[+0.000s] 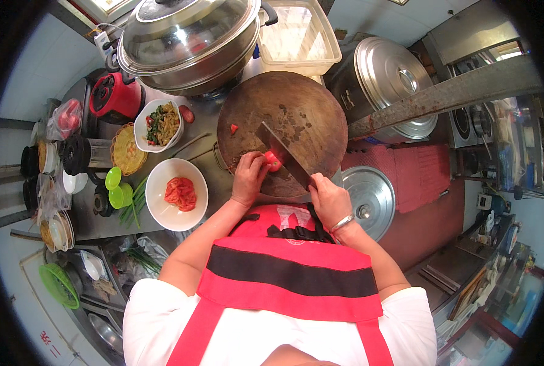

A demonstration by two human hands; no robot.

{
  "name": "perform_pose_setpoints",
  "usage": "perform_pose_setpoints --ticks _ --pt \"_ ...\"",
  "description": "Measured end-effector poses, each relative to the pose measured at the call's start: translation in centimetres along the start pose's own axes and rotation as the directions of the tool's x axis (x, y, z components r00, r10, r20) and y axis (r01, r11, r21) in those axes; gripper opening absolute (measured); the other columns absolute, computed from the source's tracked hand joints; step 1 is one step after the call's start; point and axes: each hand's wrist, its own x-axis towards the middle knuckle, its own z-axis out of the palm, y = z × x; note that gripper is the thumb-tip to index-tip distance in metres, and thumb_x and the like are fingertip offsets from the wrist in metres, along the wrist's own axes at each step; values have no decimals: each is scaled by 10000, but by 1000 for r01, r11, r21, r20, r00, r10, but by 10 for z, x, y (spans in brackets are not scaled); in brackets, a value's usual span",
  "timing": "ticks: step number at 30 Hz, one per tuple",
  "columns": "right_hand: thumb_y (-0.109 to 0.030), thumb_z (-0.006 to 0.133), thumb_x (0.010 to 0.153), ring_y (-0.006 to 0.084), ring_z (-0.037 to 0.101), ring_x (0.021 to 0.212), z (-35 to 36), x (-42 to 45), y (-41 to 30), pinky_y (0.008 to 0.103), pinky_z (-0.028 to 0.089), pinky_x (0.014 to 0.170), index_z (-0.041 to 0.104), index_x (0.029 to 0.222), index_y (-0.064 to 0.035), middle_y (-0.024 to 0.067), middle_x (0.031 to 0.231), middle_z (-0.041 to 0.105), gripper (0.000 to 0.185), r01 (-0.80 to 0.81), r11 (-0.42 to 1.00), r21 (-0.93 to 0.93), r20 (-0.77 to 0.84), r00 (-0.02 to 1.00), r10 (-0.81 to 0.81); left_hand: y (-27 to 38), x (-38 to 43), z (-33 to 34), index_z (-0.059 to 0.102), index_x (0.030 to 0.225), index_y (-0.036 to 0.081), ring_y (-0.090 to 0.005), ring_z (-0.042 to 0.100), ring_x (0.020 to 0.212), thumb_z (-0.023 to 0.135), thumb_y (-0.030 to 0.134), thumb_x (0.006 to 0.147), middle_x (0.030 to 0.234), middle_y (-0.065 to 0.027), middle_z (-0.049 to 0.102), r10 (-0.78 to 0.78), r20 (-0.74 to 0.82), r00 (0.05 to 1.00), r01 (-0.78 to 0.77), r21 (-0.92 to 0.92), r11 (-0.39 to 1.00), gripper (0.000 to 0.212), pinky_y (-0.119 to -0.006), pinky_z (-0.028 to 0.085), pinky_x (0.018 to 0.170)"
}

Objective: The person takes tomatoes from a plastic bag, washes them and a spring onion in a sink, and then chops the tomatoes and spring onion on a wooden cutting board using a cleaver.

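A round wooden chopping block [299,110] stands before me. On its near edge my left hand [250,177] holds a tomato [272,161] with bent fingers. The handle of a cleaver [283,154] is in my right hand [330,199]; its broad blade stands right beside the tomato, on the right, and whether it touches or cuts in I cannot tell. A small red tomato piece [234,129] lies on the block's left part. Left of the block, a white bowl [154,206] holds cut tomato [180,194].
A lidded steamer pot [189,68] and a plastic tub [299,61] stand behind. Further left are a bowl of cooked vegetables [163,126], chopsticks [190,144], green onions [137,203] and green cups [120,194]. A large lidded steel pot [391,78] stands right.
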Motion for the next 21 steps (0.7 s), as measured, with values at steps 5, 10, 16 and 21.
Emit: perform_pose_setpoints --ticks 5,10,16,21 --pt "-107 581 876 372 627 691 0 -1 0 463 510 586 523 1009 -78 149 802 612 148 25 999 -49 52 998 -22 5 3 -1 618 964 40 -318 591 934 682 36 793 1009 -114 600 88 9 996 -87 -80 993 183 -393 502 809" --pt "-72 567 840 366 627 650 -1 0 1 460 515 561 504 987 -81 146 770 598 160 79 994 -73 56 996 -75 1 4 0 619 953 42 -312 590 932 689 28 780 1008 -113 602 93 30 995 -91 -69 993 187 -385 499 817" --pt "-71 571 833 363 623 625 -6 4 -1 460 515 551 503 974 -88 143 762 594 157 83 993 -84 68 995 -78 5 10 -2 627 934 61 -324 583 940 710 32 766 998 -113 608 62 40 997 -57 -105 993 189 -400 492 802" --pt "-79 569 841 372 622 633 -9 9 4 463 516 556 501 970 -88 143 764 597 146 96 992 -79 87 992 -89 3 12 0 627 933 61 -319 579 940 725 53 768 996 -110 606 65 54 996 -58 -108 992 192 -400 488 808"
